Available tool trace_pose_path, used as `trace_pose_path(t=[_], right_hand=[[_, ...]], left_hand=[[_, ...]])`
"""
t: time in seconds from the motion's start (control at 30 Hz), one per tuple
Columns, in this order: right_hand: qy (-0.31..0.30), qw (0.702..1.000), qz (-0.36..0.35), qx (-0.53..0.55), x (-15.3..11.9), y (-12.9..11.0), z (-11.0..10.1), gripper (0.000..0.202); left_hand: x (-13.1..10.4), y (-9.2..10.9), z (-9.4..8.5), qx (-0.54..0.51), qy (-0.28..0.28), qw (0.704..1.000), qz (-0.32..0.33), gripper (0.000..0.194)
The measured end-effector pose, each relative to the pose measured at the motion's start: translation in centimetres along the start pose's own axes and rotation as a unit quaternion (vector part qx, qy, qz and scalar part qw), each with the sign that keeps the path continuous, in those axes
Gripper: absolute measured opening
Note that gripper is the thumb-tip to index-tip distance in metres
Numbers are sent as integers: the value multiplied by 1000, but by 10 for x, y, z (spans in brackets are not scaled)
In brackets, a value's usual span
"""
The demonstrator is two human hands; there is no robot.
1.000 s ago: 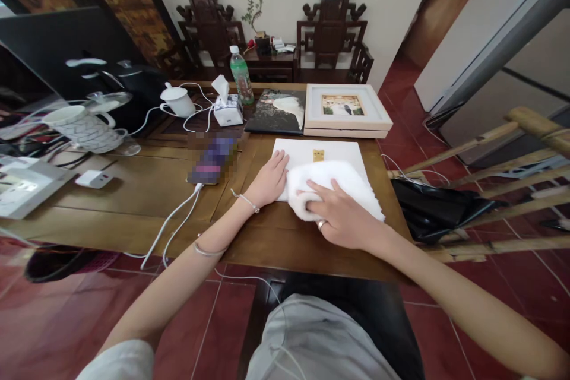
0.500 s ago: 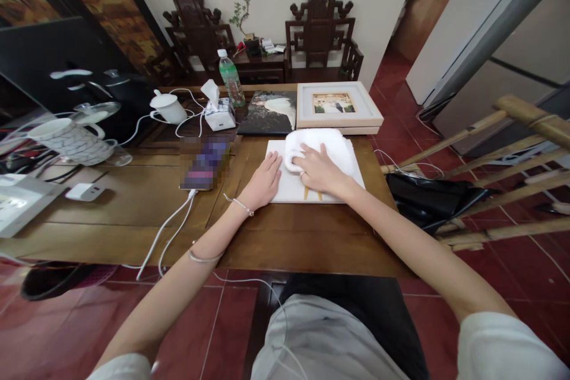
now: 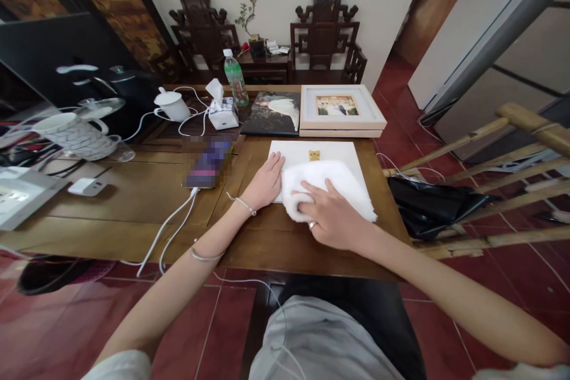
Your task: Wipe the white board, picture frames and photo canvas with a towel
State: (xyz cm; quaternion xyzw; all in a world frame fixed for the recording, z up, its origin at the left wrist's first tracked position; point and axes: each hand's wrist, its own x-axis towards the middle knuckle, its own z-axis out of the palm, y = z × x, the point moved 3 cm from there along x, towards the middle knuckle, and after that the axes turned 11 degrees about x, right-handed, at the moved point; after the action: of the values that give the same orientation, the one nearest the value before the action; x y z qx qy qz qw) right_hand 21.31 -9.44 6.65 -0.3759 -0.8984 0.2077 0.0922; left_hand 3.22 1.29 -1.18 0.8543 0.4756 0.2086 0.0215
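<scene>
A flat white panel [image 3: 291, 149] with a small yellow cartoon figure near its top lies on the wooden table. My left hand [image 3: 265, 181] rests flat on the panel's left edge, its fingers stretched out. In my right hand [image 3: 333, 217] is a thick, fluffy white towel [image 3: 329, 175], folded over and pressed down on the panel's lower part. Some of the right fingers spread over the towel, while others tuck into its fold. The towel hides the panel's lower right and hangs slightly past its front edge.
Behind the panel lie a dark picture with a white bird [image 3: 272, 113] and stacked pale frames [image 3: 378, 122]. A tissue box [image 3: 224, 114], bottle [image 3: 236, 80], lidded cup [image 3: 173, 105] and charging phone [image 3: 207, 163] stand or lie leftward. A bamboo chair [image 3: 529, 124] is at right.
My right hand has drawn the towel down toward me, from the panel's upper half to its front edge, uncovering the yellow figure's head. The left hand stays on the panel's edge.
</scene>
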Motion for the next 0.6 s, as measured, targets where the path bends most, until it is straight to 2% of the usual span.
trace_pose_path(t=[0.17, 0.27, 0.37, 0.43, 0.5, 0.6], right_hand=[[29, 997, 53, -38, 42, 41, -19, 43], [67, 993, 78, -66, 69, 53, -25, 44], [95, 988, 97, -74, 87, 50, -21, 47], [92, 989, 84, -75, 93, 42, -15, 48], [65, 995, 38, -72, 91, 31, -8, 46], [0, 997, -58, -49, 73, 12, -1, 42]], left_hand=[[0, 2, -2, -3, -4, 1000, -11, 51], [1, 6, -7, -20, -8, 1000, -22, 51], [2, 10, -16, -72, 5, 995, -65, 52], [2, 9, -23, -127, 36, 984, -117, 54], [2, 7, -28, -186, 77, 967, -158, 57], [2, 2, -28, -233, 124, 949, -175, 61]])
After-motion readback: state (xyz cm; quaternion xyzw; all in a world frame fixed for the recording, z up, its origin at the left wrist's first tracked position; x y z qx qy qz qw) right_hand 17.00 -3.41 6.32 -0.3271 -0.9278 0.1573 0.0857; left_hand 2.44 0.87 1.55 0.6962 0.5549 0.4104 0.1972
